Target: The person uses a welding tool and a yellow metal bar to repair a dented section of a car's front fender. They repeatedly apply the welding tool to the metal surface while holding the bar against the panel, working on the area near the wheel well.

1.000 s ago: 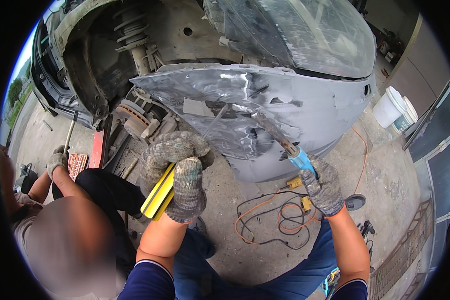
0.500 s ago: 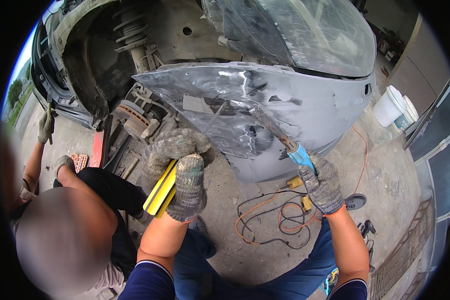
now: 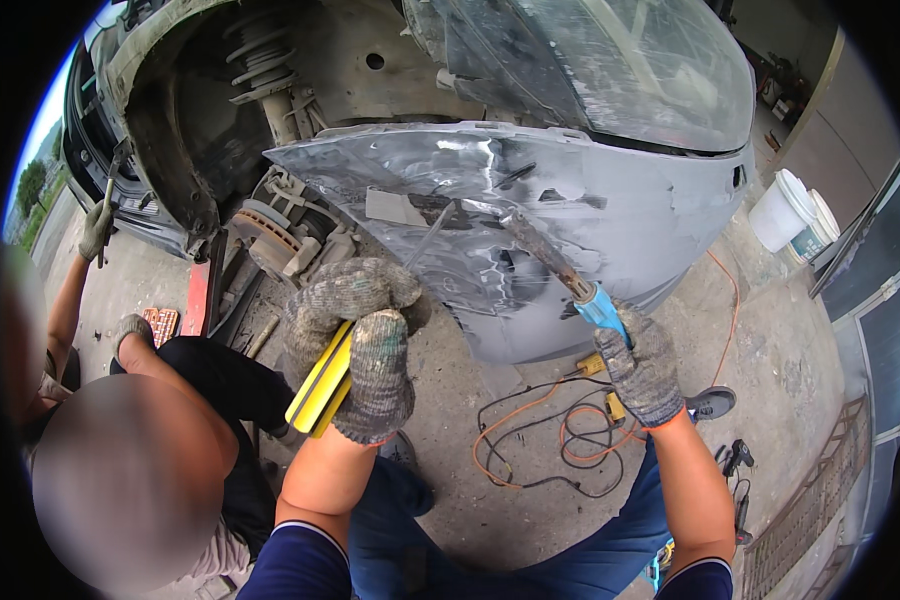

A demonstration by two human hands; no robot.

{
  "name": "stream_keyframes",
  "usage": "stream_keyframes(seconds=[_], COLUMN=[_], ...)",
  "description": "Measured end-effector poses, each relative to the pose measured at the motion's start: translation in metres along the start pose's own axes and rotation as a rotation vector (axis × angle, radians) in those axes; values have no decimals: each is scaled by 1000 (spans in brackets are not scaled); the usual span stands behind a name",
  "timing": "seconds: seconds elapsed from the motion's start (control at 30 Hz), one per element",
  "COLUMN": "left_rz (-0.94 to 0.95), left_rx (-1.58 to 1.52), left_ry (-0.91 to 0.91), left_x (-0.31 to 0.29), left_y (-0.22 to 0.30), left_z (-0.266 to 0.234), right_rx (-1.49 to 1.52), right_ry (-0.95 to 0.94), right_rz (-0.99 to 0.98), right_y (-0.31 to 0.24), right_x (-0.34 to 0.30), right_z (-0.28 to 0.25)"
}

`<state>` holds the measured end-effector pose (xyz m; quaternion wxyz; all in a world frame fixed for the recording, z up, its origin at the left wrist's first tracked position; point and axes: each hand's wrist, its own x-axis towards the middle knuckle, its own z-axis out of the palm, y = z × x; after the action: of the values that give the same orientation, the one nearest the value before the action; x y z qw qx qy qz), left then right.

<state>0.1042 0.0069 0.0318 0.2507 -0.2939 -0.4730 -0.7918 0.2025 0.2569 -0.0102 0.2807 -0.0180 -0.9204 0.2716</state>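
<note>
Largest item: the grey body panel (image 3: 650, 210), spread before you beside the exposed wheel well (image 3: 190, 130). Its damaged face is turned toward you, which appears to leave the marked area within reach of both hands.

A co-worker (image 3: 185, 400) is low at your left, apart from both your hands.

Looped cables (image 3: 478, 446) lie on the floor between you and the panel, the slack presumably left for reach.

Your right grip (image 3: 648, 370) is wrapped round the handle of the blue-handled tool (image 3: 600, 310), behind its discoloured metal barrel; judged, this keeps the glove back from the working end. That end points at the damaged area.

Your left grip (image 3: 375, 345) has its fingers curled tight about a yellow-and-black handle (image 3: 320, 380). A thin shaft (image 3: 430, 238), apparently of the same tool, extends to the same spot, probably held so for fine control. Contact of either tip with the panel cannot be confirmed.

Smallest: a flat grey strip (image 3: 394, 208) at the panel, left of both tips.
</note>
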Motion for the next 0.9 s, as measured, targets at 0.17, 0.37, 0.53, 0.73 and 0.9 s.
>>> stream_keyframes(seconds=[0.17,0.37,0.53,0.73,0.9], left_rz=[4,-6,-24,-22,-32], left_rx=[14,-3,-13,-13,-40], left_ry=[-16,1,6,-12,-17], left_x=[0,0,0,0,-2], left_y=[1,2,1,1,1], left_z=[-1,4,3,1,4], right_rx=[-7,25,-10,-20,21], right_ry=[-6,-74,-39,14,-26], right_rz=[-4,65,31,6,52], right_y=[3,0,0,1,2], right_x=[-1,-2,-5,-9,-8], right_z=[3,2,7,9,6])
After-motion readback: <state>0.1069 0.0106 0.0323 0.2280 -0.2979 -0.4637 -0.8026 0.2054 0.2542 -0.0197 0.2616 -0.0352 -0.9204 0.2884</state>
